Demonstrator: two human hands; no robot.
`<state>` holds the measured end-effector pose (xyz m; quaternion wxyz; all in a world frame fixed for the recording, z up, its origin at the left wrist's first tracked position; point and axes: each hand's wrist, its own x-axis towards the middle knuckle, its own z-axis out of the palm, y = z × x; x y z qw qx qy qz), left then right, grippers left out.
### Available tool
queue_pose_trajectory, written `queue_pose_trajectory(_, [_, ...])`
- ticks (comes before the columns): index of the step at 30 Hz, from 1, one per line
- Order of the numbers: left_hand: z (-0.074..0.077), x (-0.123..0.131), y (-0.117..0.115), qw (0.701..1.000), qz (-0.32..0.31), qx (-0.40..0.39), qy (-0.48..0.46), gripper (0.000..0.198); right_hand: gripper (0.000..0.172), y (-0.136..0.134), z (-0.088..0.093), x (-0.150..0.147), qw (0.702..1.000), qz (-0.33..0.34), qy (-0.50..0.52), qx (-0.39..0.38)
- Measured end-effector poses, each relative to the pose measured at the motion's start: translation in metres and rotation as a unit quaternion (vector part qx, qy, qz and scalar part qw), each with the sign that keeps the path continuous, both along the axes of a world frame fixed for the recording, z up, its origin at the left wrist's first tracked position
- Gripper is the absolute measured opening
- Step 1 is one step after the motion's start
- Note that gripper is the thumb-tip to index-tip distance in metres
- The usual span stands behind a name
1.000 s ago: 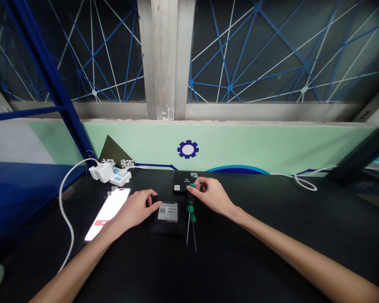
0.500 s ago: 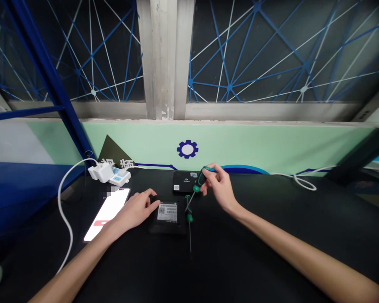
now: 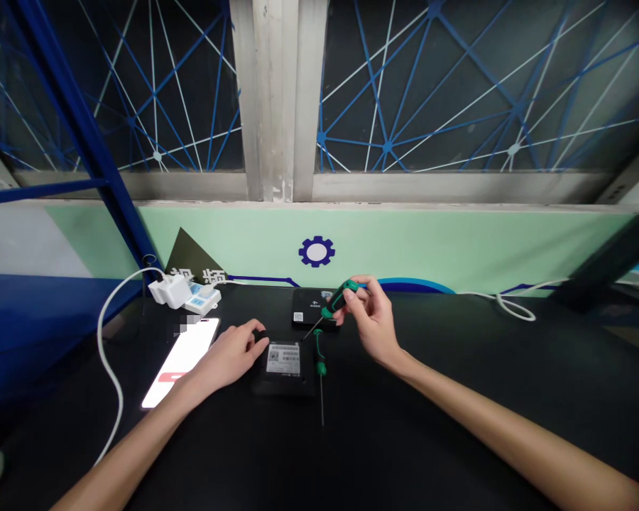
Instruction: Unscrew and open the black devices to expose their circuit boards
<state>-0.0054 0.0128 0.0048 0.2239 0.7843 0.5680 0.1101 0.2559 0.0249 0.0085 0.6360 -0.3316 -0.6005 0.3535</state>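
My right hand (image 3: 371, 316) is closed around the green and black handle of a screwdriver (image 3: 341, 298). The shaft slants down to the left, its tip at the far right corner of a black box-shaped device (image 3: 285, 387) with a white label on top. With thumb and fingers bent at the box's far left corner, my left hand (image 3: 239, 351) grips it. A second green-handled screwdriver (image 3: 320, 355) lies just right of the box, shaft toward me. Behind, partly covered by my right hand and the tool, is another flat black box (image 3: 304, 301).
A lit phone (image 3: 184, 358) lies left of my left hand. Beyond it are a white power strip (image 3: 202, 298) and charger (image 3: 169, 289), with a white cable (image 3: 102, 333) curving forward. Another white cable (image 3: 514, 310) loops at the back right. A green wall (image 3: 458, 241) bounds the black table.
The screwdriver in my right hand has swung its tip leftward, from beside the box onto its far right corner. My left hand stays at the box.
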Motion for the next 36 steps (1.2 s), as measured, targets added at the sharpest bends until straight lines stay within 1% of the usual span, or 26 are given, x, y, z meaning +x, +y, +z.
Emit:
queue_pose_trajectory(7, [0.0, 0.003, -0.002, 1.0, 0.0, -0.004, -0.005, 0.045, 0.026, -0.004, -0.001, -0.001, 0.998, 0.036, -0.041, 0.013])
queue_pose_trajectory(12, [0.001, 0.007, -0.004, 1.0, 0.0, -0.007, -0.012, 0.045, 0.03, -0.006, 0.0, -0.008, 0.994, 0.071, -0.082, -0.007])
queue_pose_trajectory(15, [0.002, 0.01, -0.005, 1.0, 0.001, -0.011, -0.016, 0.046, 0.032, -0.005, -0.007, -0.013, 0.991, 0.083, -0.099, -0.034])
queue_pose_trajectory(19, [0.0, 0.01, -0.005, 1.0, 0.001, -0.004, -0.013, 0.046, 0.028, -0.005, -0.02, -0.017, 0.987, 0.087, -0.122, -0.051])
queue_pose_trajectory(23, [-0.001, 0.009, -0.004, 1.0, -0.002, 0.006, -0.015, 0.046, 0.027, -0.006, -0.03, -0.019, 0.989, 0.085, -0.108, -0.053])
queue_pose_trajectory(26, [-0.002, 0.009, -0.004, 1.0, 0.003, 0.002, -0.005, 0.044, 0.026, -0.007, -0.034, -0.02, 0.99, 0.092, -0.085, -0.056])
queue_pose_trajectory(32, [-0.003, 0.01, -0.005, 1.0, 0.009, 0.017, 0.018, 0.042, 0.033, -0.011, -0.035, -0.022, 0.988, 0.115, -0.083, -0.057])
queue_pose_trajectory(36, [-0.002, 0.011, -0.006, 0.999, 0.008, 0.026, 0.033, 0.043, 0.03, -0.012, -0.034, -0.024, 0.987, 0.124, -0.092, -0.049])
